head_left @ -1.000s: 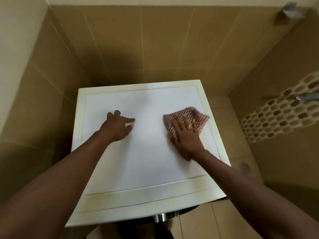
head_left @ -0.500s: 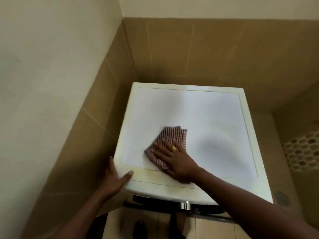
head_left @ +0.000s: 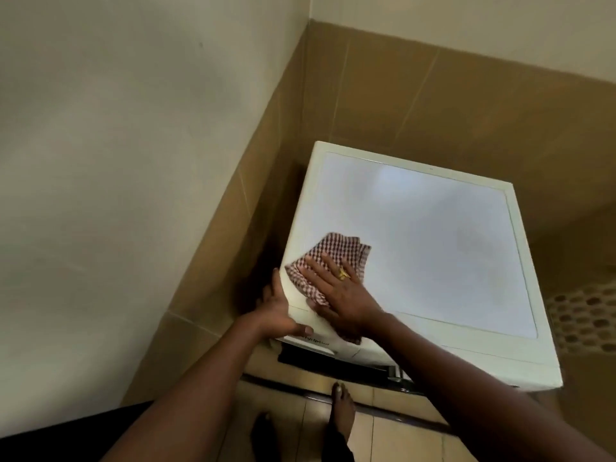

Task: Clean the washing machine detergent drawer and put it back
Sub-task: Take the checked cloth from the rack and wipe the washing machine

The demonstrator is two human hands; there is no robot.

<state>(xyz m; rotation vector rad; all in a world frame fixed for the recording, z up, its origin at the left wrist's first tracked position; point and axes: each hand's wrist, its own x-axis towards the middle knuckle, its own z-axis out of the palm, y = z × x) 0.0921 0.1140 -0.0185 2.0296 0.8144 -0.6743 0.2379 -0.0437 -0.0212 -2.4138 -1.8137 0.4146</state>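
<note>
1. I cannot make out the detergent drawer itself. The upper left part of the washing machine's [head_left: 433, 245] front is mostly hidden behind my hands and seen at too steep an angle
2. On that front panel, just under my left thumb, there is a short line of dark lettering [head_left: 315, 341], too blurred to read. Below it runs a dark recess [head_left: 300, 356]
3. The machine is white with a flat, pale top inside a cream border, and it stands in a corner of the room
4. A red-and-white checked cloth [head_left: 333, 255] lies folded on the top near the front left corner, with its far edge fanned out in layers
5. My right hand [head_left: 343, 295] lies flat on the cloth with the fingers straight and spread, pressing it against the top. The palm reaches over the front border, and a gold ring [head_left: 343, 273] sits on one finger
6. My left hand [head_left: 276, 311] clasps the front left corner of the machine, with the thumb across the front face and the fingers up along the left side. It is just beside the cloth's left edge
7. My bare right foot [head_left: 343, 408] stands on the beige floor tiles [head_left: 383, 438] in front of the machine. My left foot [head_left: 263, 431] is in shadow near it
8. Brown wall tiles [head_left: 433, 105] rise behind and to the left of the machine, with plain cream wall [head_left: 133, 128] above them
9. At the right edge a strip of small mosaic tiles [head_left: 586, 321] shows on the wall
</note>
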